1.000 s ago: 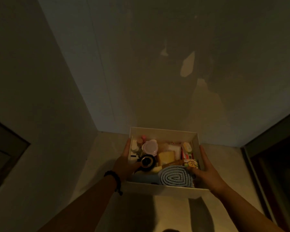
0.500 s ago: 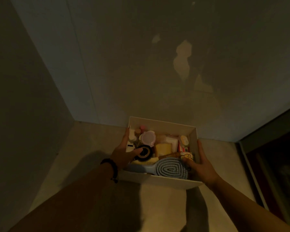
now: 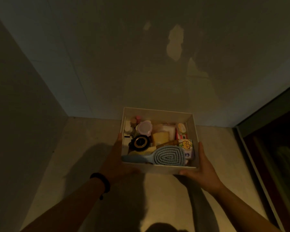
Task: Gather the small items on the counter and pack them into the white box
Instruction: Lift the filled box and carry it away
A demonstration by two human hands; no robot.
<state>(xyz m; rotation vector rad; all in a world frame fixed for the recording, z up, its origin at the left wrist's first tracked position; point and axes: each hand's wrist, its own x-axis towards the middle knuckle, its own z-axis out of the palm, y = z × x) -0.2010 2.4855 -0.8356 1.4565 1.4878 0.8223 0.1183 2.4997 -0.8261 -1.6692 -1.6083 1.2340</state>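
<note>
1. I see both hands now on the outside of the white box (image 3: 159, 168), which sits at the bench's (image 3: 84, 148) back edge, close to the wall and right of the back-left corner.
2. My left hand (image 3: 119, 163) has come off the black round case (image 3: 139, 142); its thumb, hooked over the rim half a second ago, now lies against the left wall, so that grip is clamped on the box itself.
3. My right hand (image 3: 202, 168) stays pressed to the right wall, thumb under the near corner, gripping the box too.
4. The box is packed: blue hairbrush (image 3: 164, 156) along the near side, pink-lidded jar (image 3: 145, 129) behind the case, small packets at right.
5. Against the earlier frames the box has slid further back toward the wall; contents unshifted.
6. I judge the gathering done, since no loose items show on the bench; what remains is settling the box in place.
</note>
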